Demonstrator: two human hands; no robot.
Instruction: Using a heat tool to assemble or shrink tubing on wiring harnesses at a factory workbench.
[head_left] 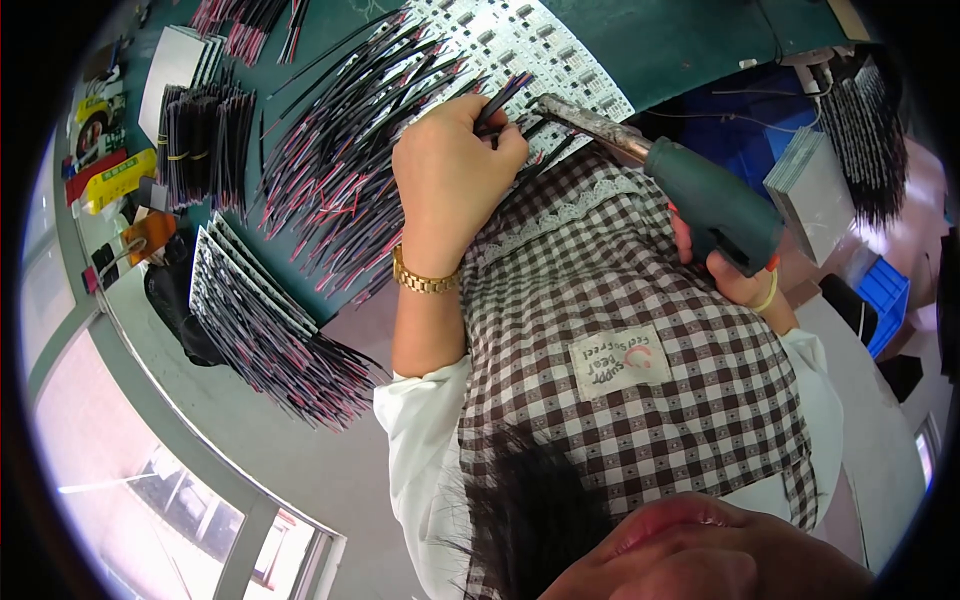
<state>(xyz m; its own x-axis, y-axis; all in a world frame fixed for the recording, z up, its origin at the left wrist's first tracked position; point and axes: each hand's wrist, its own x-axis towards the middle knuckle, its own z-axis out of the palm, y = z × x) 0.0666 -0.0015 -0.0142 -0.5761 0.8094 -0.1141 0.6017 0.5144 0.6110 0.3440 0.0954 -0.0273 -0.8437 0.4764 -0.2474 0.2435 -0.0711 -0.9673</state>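
A large white circuit board panel with rows of small dark components lies on the green bench. Many black wires with red and white ends run from it toward the left. My left hand is closed, pinching a few dark wires between thumb and fingers over the panel's near edge. My right hand grips a dark green soldering gun. Its blackened metal barrel points left, the tip close beside the pinched wires. Whether the tip touches them, I cannot tell.
Bundled black wires and a white panel stack sit on the bench's left. Nearer, stacked wired panels overhang the bench edge. At right are a pale board stack, hanging wires and a blue crate.
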